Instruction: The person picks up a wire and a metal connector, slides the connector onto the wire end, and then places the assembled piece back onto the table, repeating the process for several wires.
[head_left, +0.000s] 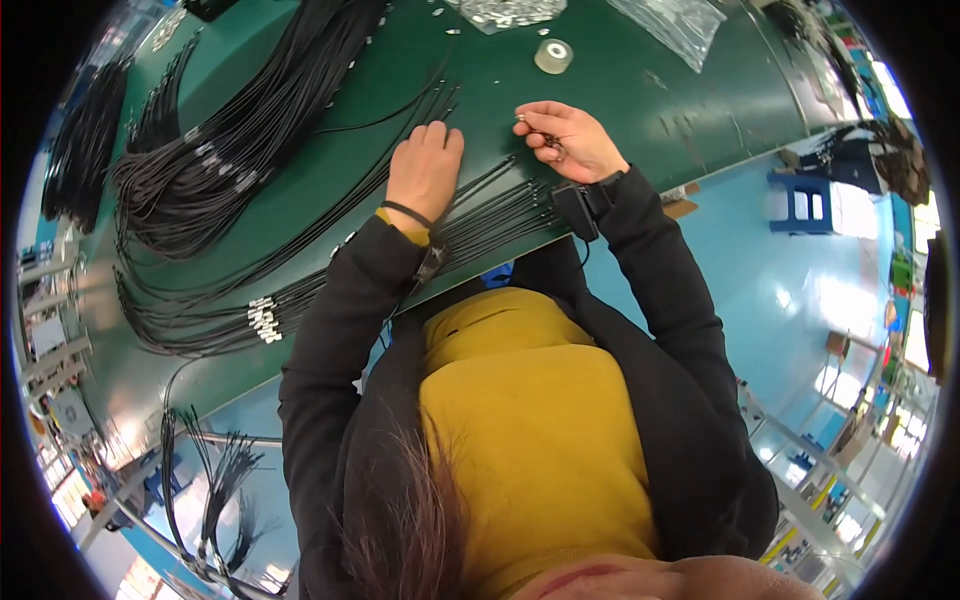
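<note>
My left hand (427,170) lies over a spread of thin black cables (330,215) on the green table. Its fingers are close together and bent down onto the cables; the fingertips are partly hidden. Cable ends stick out beyond the knuckles. To the right, my right hand (570,140) is raised with thumb and forefinger pinched on a tiny light metal piece (520,118). More small dark metal parts (553,147) sit in its curled fingers. Under and beside my left forearm runs a row of black cables with white tags (264,318), their tips pointing toward my right wrist.
A thick looped bundle of black cables (215,165) fills the table's left side. At the far edge lie a pile of small metal pieces (510,12), a tape roll (553,56) and a clear plastic bag (675,28). A blue stool (800,204) stands on the floor at right.
</note>
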